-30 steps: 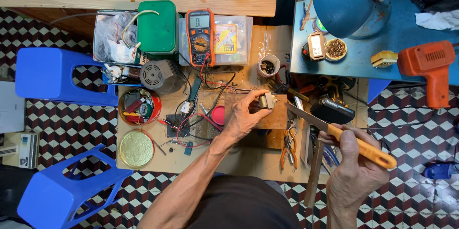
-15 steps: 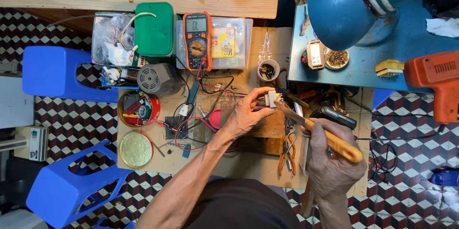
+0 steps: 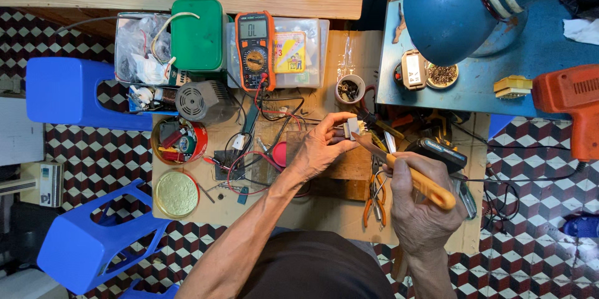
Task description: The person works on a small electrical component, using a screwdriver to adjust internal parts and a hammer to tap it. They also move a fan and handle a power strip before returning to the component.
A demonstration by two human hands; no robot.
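My left hand (image 3: 321, 149) pinches a small white and grey electrical part (image 3: 352, 128) above the cluttered wooden workbench (image 3: 324, 211). In my right hand (image 3: 419, 211) I grip a tool with a yellow-orange handle (image 3: 424, 185); its metal tip (image 3: 368, 143) touches the small part from the right. A wooden block (image 3: 349, 168) lies under my left hand. Red and black wires (image 3: 249, 161) spread over the bench to the left.
An orange multimeter (image 3: 254, 49), a green box (image 3: 198, 34), a grey motor (image 3: 201, 102), a red tin (image 3: 180, 141) and a gold lid (image 3: 176, 193) sit at the left. Pliers (image 3: 374, 196) lie by my right hand. Blue lamp (image 3: 455, 12), orange drill (image 3: 571, 102), blue stools (image 3: 81, 243).
My right hand has brought the yellow-handled tool leftward, from well apart until its tip meets the small part. My left hand has kept hold of the part.
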